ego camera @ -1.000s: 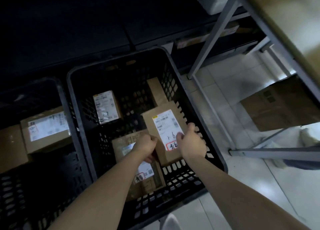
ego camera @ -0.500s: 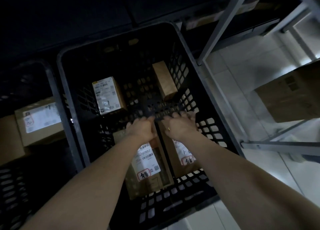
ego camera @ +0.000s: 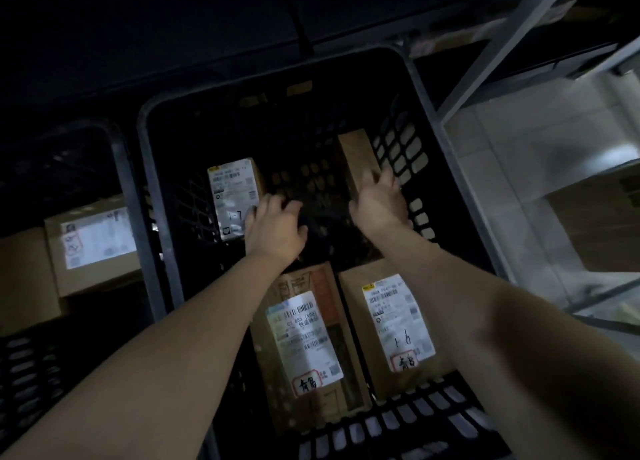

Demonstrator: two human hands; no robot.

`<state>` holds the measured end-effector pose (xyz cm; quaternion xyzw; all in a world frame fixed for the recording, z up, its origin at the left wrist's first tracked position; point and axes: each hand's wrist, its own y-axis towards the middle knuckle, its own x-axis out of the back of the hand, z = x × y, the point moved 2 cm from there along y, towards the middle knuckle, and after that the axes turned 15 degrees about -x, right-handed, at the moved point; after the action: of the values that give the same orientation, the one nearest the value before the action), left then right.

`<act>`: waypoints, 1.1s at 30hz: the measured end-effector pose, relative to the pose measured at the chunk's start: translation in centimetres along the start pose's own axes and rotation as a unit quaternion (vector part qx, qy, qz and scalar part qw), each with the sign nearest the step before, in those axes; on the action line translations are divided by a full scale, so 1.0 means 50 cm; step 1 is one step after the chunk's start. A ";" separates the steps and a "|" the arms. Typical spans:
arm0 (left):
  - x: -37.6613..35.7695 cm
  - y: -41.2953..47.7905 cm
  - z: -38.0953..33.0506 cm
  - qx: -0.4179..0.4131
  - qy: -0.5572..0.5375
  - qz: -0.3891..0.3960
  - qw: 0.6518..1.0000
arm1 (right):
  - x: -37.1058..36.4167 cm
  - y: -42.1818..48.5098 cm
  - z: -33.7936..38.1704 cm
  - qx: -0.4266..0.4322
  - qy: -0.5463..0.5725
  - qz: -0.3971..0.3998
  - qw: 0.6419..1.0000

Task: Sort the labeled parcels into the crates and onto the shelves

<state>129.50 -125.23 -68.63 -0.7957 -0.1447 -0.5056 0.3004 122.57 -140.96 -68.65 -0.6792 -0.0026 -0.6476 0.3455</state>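
Observation:
A black slatted crate [ego camera: 149, 189] fills the middle of the view. Two labeled cardboard parcels lie side by side at its near end: one with a long white label [ego camera: 304, 342] and one marked "1 6" [ego camera: 398, 324]. Farther in, a small parcel marked "1-7" [ego camera: 233, 196] leans at the left, and a narrow plain brown box [ego camera: 358, 154] stands by the right wall. My left hand [ego camera: 273, 227] reaches beside the "1-7" parcel, fingers touching its edge. My right hand [ego camera: 379, 203] has its fingers on the near end of the narrow brown box.
A second black crate [ego camera: 121, 168] at the left holds a labeled carton [ego camera: 93, 245] and a plain one. A grey metal shelf frame [ego camera: 498, 47] rises at the right over a pale tiled floor. A large carton [ego camera: 602, 217] sits on a low shelf at far right.
Both hands have left the two near parcels and moved deeper into the crate, the left toward the "1-7" parcel, the right onto the narrow brown box. The two near parcels now lie flat.

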 end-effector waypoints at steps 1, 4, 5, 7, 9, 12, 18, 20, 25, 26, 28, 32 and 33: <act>0.001 0.005 0.012 0.017 -0.008 -0.008 1.000 | -0.005 0.015 0.008 -0.022 0.008 0.018 1.000; 0.001 0.015 0.036 0.064 -0.053 -0.030 0.996 | -0.019 0.024 0.032 -0.056 -0.006 0.023 0.998; 0.000 0.017 0.042 0.071 -0.062 -0.034 0.995 | -0.022 0.018 0.042 -0.036 -0.021 0.000 0.999; -0.008 0.019 0.049 0.067 -0.068 -0.040 0.995 | -0.032 -0.006 0.065 0.065 -0.047 -0.045 0.996; -0.013 0.021 0.052 0.062 -0.064 -0.048 0.995 | -0.050 -0.031 0.088 0.181 -0.032 -0.021 0.983; -0.014 0.022 0.052 0.077 -0.062 -0.063 0.993 | -0.066 -0.036 0.099 0.187 0.055 0.013 0.981; -0.027 0.027 0.063 0.133 -0.076 -0.045 0.987 | -0.106 0.041 0.081 -0.139 0.266 0.156 0.941; -0.033 0.021 0.065 0.134 -0.059 -0.031 0.989 | -0.129 0.052 0.081 -0.206 0.364 0.211 0.884; -0.033 0.021 0.063 0.140 -0.045 -0.026 0.989 | -0.172 0.051 0.092 -0.200 0.331 0.241 0.890; -0.034 0.022 0.061 0.142 -0.040 -0.022 0.989 | -0.173 0.051 0.093 -0.197 0.335 0.233 0.891; -0.036 0.022 0.059 0.143 -0.027 -0.011 0.989 | -0.182 0.047 0.089 -0.196 0.358 0.208 0.889; -0.042 0.023 0.061 0.145 0.003 -0.002 0.989 | -0.208 0.008 0.098 -0.079 0.454 0.200 0.865; -0.044 0.022 0.062 0.145 0.007 -0.002 0.989 | -0.212 0.002 0.104 -0.061 0.491 0.212 0.843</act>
<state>131.36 -123.99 -71.91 -0.7397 -0.2158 -0.4858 0.4127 125.46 -133.89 -77.64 -0.2762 0.3508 -0.8062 0.3882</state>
